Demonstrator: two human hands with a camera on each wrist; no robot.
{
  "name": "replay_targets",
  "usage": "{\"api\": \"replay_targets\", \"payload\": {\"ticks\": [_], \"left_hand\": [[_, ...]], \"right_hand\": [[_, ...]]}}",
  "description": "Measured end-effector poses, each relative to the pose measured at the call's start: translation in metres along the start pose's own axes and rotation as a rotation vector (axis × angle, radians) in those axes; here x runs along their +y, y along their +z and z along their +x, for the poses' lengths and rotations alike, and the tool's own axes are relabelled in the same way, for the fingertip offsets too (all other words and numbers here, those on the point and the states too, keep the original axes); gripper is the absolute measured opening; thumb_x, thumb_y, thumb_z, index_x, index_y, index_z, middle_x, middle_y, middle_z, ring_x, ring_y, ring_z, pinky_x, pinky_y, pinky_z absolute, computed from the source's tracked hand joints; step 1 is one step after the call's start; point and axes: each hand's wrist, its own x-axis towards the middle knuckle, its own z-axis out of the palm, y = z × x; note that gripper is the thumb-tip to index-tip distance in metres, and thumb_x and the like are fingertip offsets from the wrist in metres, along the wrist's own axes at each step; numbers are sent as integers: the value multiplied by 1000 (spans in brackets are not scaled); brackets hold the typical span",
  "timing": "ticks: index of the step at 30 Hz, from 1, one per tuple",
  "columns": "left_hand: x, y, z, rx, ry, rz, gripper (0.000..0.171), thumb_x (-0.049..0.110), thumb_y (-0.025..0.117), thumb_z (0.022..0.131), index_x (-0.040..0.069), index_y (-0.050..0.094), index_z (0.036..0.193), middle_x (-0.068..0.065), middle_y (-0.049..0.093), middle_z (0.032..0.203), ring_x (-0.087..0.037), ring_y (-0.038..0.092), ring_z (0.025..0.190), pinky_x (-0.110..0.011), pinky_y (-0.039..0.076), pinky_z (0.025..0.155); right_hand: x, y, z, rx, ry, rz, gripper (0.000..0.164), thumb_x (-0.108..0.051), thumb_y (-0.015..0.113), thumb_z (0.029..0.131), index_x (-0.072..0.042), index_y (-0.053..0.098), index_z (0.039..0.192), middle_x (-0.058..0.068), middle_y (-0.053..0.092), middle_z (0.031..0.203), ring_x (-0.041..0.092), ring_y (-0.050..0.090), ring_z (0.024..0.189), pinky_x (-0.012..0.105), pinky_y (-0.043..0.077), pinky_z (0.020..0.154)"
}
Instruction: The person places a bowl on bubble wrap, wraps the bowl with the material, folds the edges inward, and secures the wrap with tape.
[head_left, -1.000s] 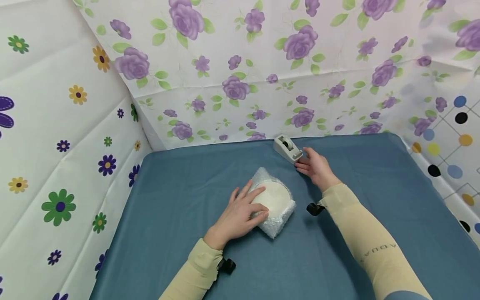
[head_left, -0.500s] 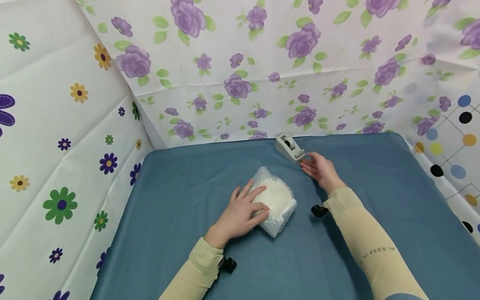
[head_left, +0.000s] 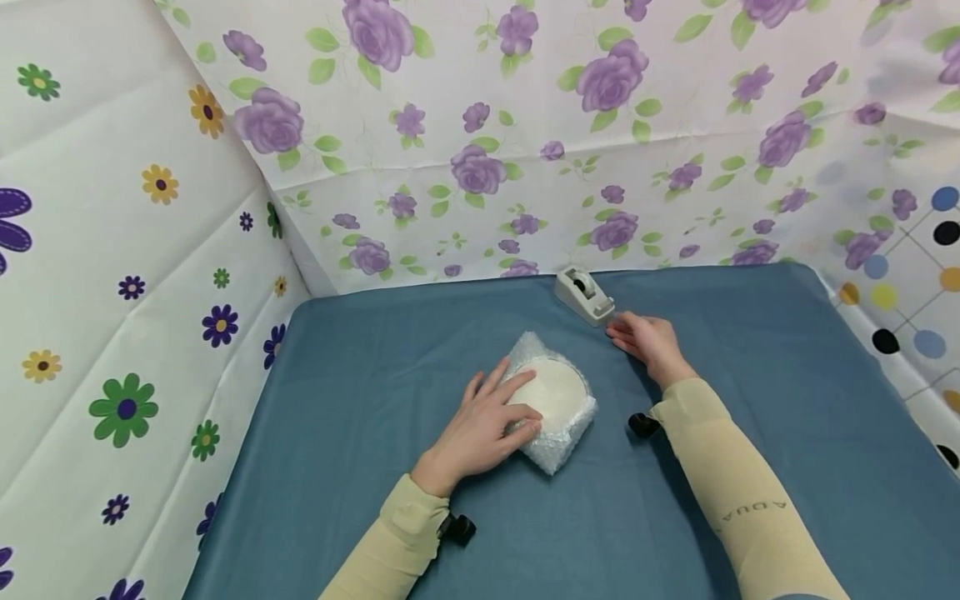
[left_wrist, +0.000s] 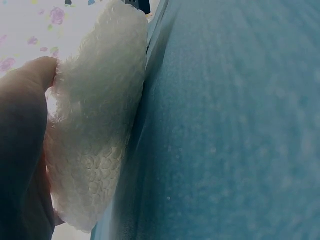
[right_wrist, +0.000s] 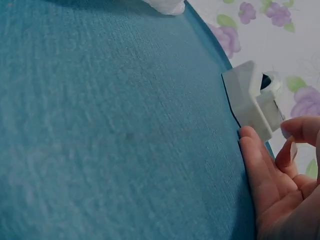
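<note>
A bubble-wrap packet (head_left: 555, 446) lies mid-table, with a round cream-white disc (head_left: 558, 392) showing at its top. My left hand (head_left: 480, 429) rests on its left side, fingers spread and only slightly bent. From the left wrist view, the bubble wrap (left_wrist: 97, 105) looks thick, standing against the blue cloth. Farther back sits a pale grey tape dispenser (head_left: 585, 296) with a roll in it. My right hand (head_left: 651, 343) is at its front end. In the right wrist view, thumb and forefinger pinch the clear tape (right_wrist: 286, 133) by the cutting edge; the other fingers lie below, close to the dispenser.
A blue cloth (head_left: 360, 375) covers the table. Flower-printed sheets (head_left: 420, 150) hang behind it and on the left, and a dotted sheet (head_left: 926, 308) on the right. The dispenser stands close to the table's back edge.
My right hand has drawn slightly right and away from the dispenser, its thumb and forefinger coming together. The left hand stays on the packet. The head view has shifted a little.
</note>
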Motion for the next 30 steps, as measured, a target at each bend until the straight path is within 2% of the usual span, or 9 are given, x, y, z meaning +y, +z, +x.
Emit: {"api": "replay_targets", "payload": {"ticks": [4,6,11,13,17,21,26,30], "left_hand": [[0,0,1,-5,-5,0,35,50,52,112,32,82,117,2,35,173,-36,10,165,-69,15,125],[0,0,1,-7,-6,-1,34,50,53,112,33,82,117,2,35,173,-36,10,165,-70,15,125],[1,-1,0,-3,-2,7,35,50,52,113,32,82,116,1,35,173,-37,11,164,-70,16,125],[1,-2,0,-4,-1,10,36,51,51,113,32,82,116,1,34,173,-37,10,165,-70,16,125],[1,-2,1,-2,-3,10,36,50,52,113,32,82,116,1,34,173,-36,9,165,-70,15,125],[2,0,0,-10,-8,4,35,50,52,113,32,82,116,0,34,174,-36,9,165,-70,15,125],[3,1,-1,-10,-5,-1,36,50,52,113,31,82,116,0,35,173,-36,9,165,-71,16,125],[3,0,0,-11,-8,1,36,50,51,113,32,82,117,0,34,174,-36,10,165,-70,15,125]], "right_hand": [[2,-1,0,33,-41,-84,56,-38,64,108,6,59,143,2,76,98,6,77,85,25,62,83],[2,-4,-1,6,-40,-112,60,-41,63,109,6,57,145,6,77,103,8,78,85,27,63,83],[-1,-10,0,-87,-8,-103,77,-51,59,109,0,40,163,19,68,136,12,78,100,32,61,93],[0,-9,1,-83,-12,-97,76,-50,60,109,0,40,162,17,70,133,13,78,100,32,61,93],[1,-5,2,-20,-37,-116,63,-44,64,108,4,56,147,7,77,108,11,79,89,30,63,85],[4,1,3,70,-54,-151,51,-41,70,105,4,65,129,1,76,88,9,78,76,29,64,75],[7,7,6,167,-52,-206,49,-42,73,103,4,68,122,0,74,80,7,76,66,27,64,69],[7,10,8,205,-52,-210,49,-39,73,103,6,68,122,0,74,78,7,75,64,27,64,67]]}}
